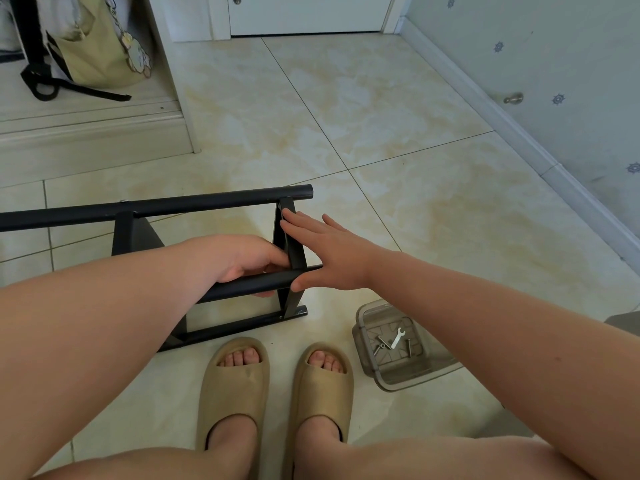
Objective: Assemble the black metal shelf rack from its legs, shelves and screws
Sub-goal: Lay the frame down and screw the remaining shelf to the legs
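- While the rack (156,206) lies on its side on the tiled floor (346,116), just beyond the slippers (235,386), its tubes run left to right: one far, one raised in the middle, one low and near.
- The left hand (249,261) grips the middle leg (242,287) near its right end, with the fingers curled round it from above.
- The right hand (322,251) is spread wide and holds nothing. Its straight fingers lie flat against the end shelf (297,252), and the thumb touches the tip of the gripped leg.
- A second shelf (135,237) stands further left between the tubes, its lower part hidden behind the left forearm.
- A clear box (415,375) sits on the floor right of the feet, apart from the rack. In it lie a small wrench (397,337) and a few screws (408,348).
- A bag (93,53) leans at the top left, and a white door (308,12) is shut at the top.
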The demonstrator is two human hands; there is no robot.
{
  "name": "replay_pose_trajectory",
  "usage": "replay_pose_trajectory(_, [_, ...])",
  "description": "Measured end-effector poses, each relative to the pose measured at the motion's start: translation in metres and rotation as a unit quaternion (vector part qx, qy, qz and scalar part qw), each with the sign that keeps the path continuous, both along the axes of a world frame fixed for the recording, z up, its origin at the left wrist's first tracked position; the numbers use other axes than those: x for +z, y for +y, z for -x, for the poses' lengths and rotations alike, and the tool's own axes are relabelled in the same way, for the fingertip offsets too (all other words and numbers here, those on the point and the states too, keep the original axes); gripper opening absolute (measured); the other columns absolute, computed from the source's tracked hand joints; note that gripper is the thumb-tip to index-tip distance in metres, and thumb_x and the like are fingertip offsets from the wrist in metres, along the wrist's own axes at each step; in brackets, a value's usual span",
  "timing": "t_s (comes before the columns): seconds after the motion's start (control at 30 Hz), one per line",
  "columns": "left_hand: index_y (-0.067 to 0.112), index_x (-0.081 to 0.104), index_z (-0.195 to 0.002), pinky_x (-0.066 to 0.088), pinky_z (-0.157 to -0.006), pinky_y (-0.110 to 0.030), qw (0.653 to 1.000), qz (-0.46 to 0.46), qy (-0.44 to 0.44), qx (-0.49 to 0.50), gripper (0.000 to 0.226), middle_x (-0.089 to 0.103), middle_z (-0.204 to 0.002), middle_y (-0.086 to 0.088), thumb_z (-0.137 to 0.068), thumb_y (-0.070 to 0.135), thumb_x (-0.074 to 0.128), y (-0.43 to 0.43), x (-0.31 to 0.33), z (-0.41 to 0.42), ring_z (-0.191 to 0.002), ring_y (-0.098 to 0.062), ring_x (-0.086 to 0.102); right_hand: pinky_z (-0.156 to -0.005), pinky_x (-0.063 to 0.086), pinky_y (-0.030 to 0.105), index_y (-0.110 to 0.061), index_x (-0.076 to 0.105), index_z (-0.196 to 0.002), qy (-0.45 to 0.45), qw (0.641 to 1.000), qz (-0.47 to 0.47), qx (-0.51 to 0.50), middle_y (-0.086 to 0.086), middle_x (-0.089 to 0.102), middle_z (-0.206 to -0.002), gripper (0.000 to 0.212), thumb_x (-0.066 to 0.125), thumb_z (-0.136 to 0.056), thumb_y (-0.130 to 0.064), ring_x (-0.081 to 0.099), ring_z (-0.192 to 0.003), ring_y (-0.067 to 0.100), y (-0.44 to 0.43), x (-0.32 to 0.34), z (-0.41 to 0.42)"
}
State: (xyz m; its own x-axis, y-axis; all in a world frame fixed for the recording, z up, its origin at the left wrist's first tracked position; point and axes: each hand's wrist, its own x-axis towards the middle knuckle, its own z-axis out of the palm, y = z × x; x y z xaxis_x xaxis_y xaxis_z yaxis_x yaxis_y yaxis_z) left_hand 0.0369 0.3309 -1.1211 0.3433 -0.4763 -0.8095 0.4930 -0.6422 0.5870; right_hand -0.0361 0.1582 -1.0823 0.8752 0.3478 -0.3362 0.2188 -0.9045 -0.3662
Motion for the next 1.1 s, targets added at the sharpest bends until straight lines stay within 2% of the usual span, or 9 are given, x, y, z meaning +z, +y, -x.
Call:
replay_pose_trajectory(0.27, [0.010,0.070,-0.098,0.053,-0.077,-0.033,0.999,0.037,0.017,0.003,0.014,0.070,-0.090,-0.010,-0.094,0.007,0.057,0.004,-0.001,-0.003,-0.078,-0.020,0.063,-0.126,-0.008,0.036,-0.019,0.006,-0.162,0.003,1.000,0.002,0.002,-0.007,-0.008,-0.169,0.104,0.069,-0.089,-0.055,-0.006,-0.155,0.008,0.000,0.001,0.000])
replay_pose_trajectory(0.47, [0.013,0.072,-0.102,0.056,-0.083,-0.037,1.000,-0.010,0.027,0.004,0.019,0.075,-0.088,-0.004,-0.097,0.022,0.056,0.000,0.001,0.000,-0.086,-0.017,0.069,-0.125,-0.008,0.035,-0.019,0.006,-0.162,-0.001,1.000,0.002,0.003,-0.006,-0.008,-0.169,0.103,0.070,-0.089,-0.054,-0.006,-0.155,0.008,0.000,0.000,0.001])
replay_pose_trajectory(0.63, [0.008,0.071,-0.107,0.057,-0.075,-0.034,1.000,0.000,-0.015,0.001,0.018,0.071,-0.088,-0.009,-0.094,0.017,0.062,-0.002,0.000,0.002,-0.081,-0.021,0.064,-0.125,-0.008,0.034,-0.020,0.006,-0.162,0.000,1.000,0.001,0.003,-0.008,-0.009,-0.169,0.103,0.070,-0.089,-0.054,-0.007,-0.155,0.007,-0.001,-0.001,0.002])
replay_pose_trajectory(0.77, [0.006,0.069,-0.097,0.054,-0.076,-0.034,0.999,0.027,-0.028,-0.004,0.010,0.068,-0.085,-0.013,-0.092,0.008,0.061,-0.001,0.001,0.001,-0.078,-0.025,0.062,-0.125,-0.008,0.035,-0.020,0.006,-0.162,-0.001,1.000,0.000,0.003,-0.008,-0.009,-0.169,0.103,0.069,-0.089,-0.055,-0.007,-0.155,0.007,-0.001,-0.001,0.000])
replay_pose_trajectory(0.9, [0.008,0.071,-0.089,0.053,-0.064,-0.026,0.997,0.070,-0.036,-0.004,0.020,0.072,-0.073,-0.007,-0.088,-0.006,0.057,0.003,0.003,0.000,-0.064,-0.017,0.068,-0.125,-0.008,0.035,-0.020,0.006,-0.162,-0.003,1.000,0.003,0.008,-0.009,-0.009,-0.169,0.103,0.069,-0.088,-0.056,-0.006,-0.155,0.007,-0.001,-0.002,-0.001])
replay_pose_trajectory(1.0, [0.010,0.071,-0.087,0.050,-0.065,-0.025,0.994,0.057,-0.088,0.014,0.021,0.071,-0.075,-0.005,-0.085,-0.006,0.058,0.002,0.006,0.002,-0.069,-0.018,0.067,-0.124,-0.008,0.034,-0.020,0.005,-0.162,0.000,1.000,0.013,0.014,-0.008,-0.010,-0.169,0.104,0.069,-0.088,-0.057,-0.006,-0.155,0.008,-0.001,-0.001,-0.002])
replay_pose_trajectory(1.03, [0.011,0.070,-0.083,0.048,-0.064,-0.024,0.990,0.043,-0.133,0.006,0.019,0.069,-0.071,-0.004,-0.085,-0.003,0.059,0.002,0.007,0.003,-0.068,-0.019,0.064,-0.124,-0.009,0.035,-0.020,0.005,-0.162,0.000,1.000,0.023,0.016,-0.008,-0.010,-0.169,0.105,0.068,-0.088,-0.058,-0.007,-0.155,0.008,-0.001,0.000,-0.003])
replay_pose_trajectory(1.1, [0.013,0.068,-0.081,0.047,-0.065,-0.027,0.959,-0.009,-0.270,-0.089,0.011,0.066,-0.073,-0.001,-0.088,0.009,0.061,0.005,0.013,0.005,-0.070,-0.020,0.060,-0.124,-0.009,0.037,-0.021,0.004,-0.162,-0.005,0.998,0.052,0.023,-0.008,-0.010,-0.169,0.106,0.066,-0.087,-0.062,-0.007,-0.155,0.008,0.000,0.004,-0.003])
